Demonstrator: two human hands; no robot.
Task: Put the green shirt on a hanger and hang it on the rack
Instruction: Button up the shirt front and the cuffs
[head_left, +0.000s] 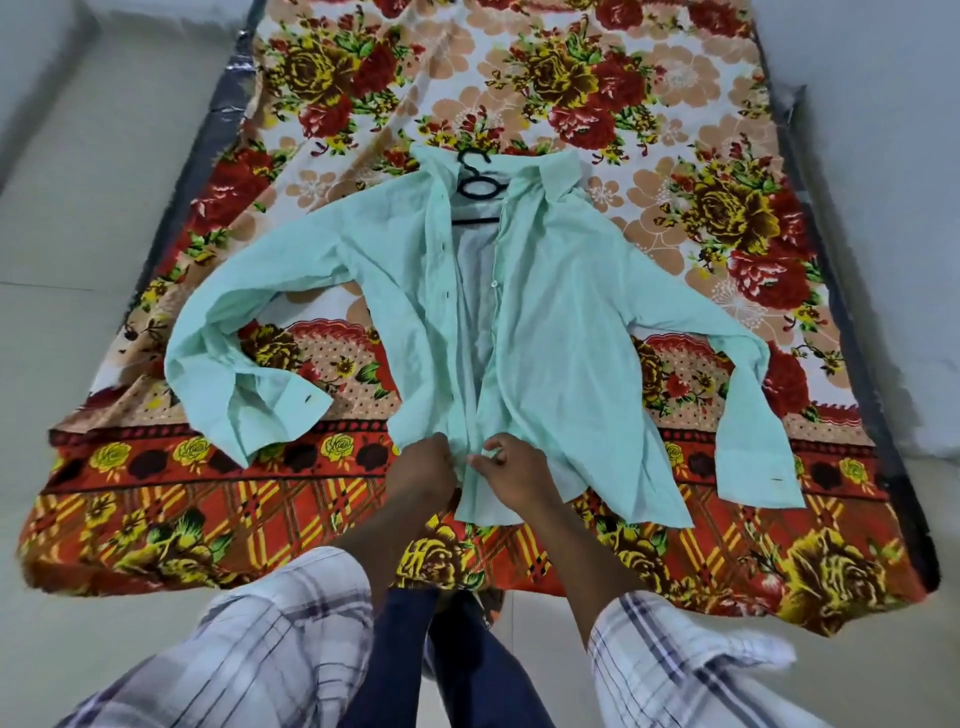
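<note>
The pale green shirt (561, 312) lies spread face up on a floral bedsheet, sleeves out to both sides, front unbuttoned down the middle. A black hanger (475, 184) sits inside the collar, its hook poking out past the neckline. My left hand (421, 470) pinches the left front edge near the hem. My right hand (511, 467) pinches the right front edge just beside it. Both hands meet at the lower placket, close to my body. No rack is in view.
The floral sheet (727, 545) covers a thin dark mattress (852, 312) on a pale tiled floor (78, 234). My plaid sleeves and dark trousers (467, 675) fill the bottom of the view. A white wall rises at the right.
</note>
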